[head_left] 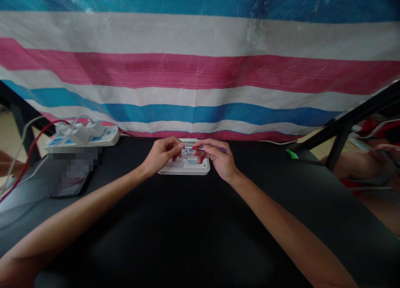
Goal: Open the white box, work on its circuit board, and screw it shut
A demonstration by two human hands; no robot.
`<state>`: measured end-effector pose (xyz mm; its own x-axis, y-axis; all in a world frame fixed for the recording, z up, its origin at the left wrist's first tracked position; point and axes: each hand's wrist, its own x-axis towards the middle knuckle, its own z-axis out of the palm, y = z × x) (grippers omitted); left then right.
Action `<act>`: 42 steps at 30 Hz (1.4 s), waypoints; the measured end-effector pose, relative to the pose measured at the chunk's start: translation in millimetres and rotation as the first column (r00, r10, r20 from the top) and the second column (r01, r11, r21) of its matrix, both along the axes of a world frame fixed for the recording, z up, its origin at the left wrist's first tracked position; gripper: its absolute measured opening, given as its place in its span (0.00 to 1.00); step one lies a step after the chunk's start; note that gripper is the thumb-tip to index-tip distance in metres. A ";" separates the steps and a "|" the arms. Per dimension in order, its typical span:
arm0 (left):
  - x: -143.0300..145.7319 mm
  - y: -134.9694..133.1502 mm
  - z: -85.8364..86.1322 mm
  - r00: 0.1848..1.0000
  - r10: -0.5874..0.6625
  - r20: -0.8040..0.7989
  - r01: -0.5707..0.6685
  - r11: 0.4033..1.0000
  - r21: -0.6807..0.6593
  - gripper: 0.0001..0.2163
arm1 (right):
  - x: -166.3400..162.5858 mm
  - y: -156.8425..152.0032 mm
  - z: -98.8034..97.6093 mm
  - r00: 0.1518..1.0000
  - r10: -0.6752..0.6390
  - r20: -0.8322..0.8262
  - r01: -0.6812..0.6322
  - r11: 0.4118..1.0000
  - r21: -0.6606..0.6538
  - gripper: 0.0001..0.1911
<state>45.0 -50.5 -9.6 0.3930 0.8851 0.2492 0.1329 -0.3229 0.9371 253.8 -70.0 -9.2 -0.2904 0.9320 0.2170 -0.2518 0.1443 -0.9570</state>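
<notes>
My right hand [220, 157] grips a screwdriver [201, 148] with a red and purple handle, held level with its thin metal shaft pointing left. The fingertips of my left hand [164, 154] are pinched together at the shaft's tip. Whether they hold the tip itself or something small is too fine to make out. Beneath both hands, a white plastic device [184, 168] with rows of vent holes and pale printed labels lies flat on the black table [175, 221]. My hands hide part of its far half.
To the left, a white power strip [108, 136] carries several plugs and cables. A phone [73, 175], partly blurred out, lies before it. A striped tarp [200, 71] hangs behind the table. A small green packet [292, 154] lies at right, near another person's limbs [359, 165].
</notes>
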 end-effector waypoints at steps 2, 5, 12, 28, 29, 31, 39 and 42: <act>-0.7 -0.4 -2.0 0.998 0.026 -0.050 -0.024 0.999 0.032 0.19 | -0.5 -0.6 1.2 1.000 0.012 -0.025 -0.012 1.000 -0.007 0.12; 0.3 -1.1 -4.6 0.996 0.009 -0.091 -0.003 0.998 0.066 0.20 | -1.1 -0.9 4.0 0.998 0.051 -0.030 -0.052 0.998 -0.021 0.13; 1.3 8.5 -15.8 0.995 -0.013 -0.094 0.008 0.999 -0.054 0.18 | 18.0 13.8 18.7 0.976 -0.115 0.187 0.110 0.993 0.036 0.14; 0.1 13.7 -29.9 0.976 -0.119 -0.183 0.107 0.991 -0.076 0.09 | 55.2 41.7 9.6 0.481 -0.253 0.839 0.337 0.937 0.089 0.11; 0.2 13.2 -29.6 0.976 -0.119 -0.181 0.105 0.991 -0.081 0.09 | 55.1 41.6 9.8 0.484 -0.253 0.838 0.333 0.939 0.091 0.11; 0.4 12.3 -29.1 0.977 -0.118 -0.178 0.103 0.990 -0.093 0.10 | 56.0 40.3 12.7 0.491 -0.261 0.831 0.323 0.941 0.105 0.12; 2.2 5.9 -22.6 0.968 -0.065 -0.243 0.075 0.997 0.032 0.10 | 52.6 20.0 40.2 0.712 -0.338 0.616 0.328 0.935 0.134 0.12; 5.3 -0.8 -16.1 0.961 -0.051 -0.273 0.068 0.996 0.055 0.16 | 40.5 9.3 46.0 0.853 -0.256 0.454 0.250 0.965 0.074 0.13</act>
<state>50.4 -51.3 -25.6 0.5052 0.8439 0.1807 0.3574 -0.3951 0.8462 294.3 -60.7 36.8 -0.1137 0.9851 0.1293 0.2587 0.1550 -0.9534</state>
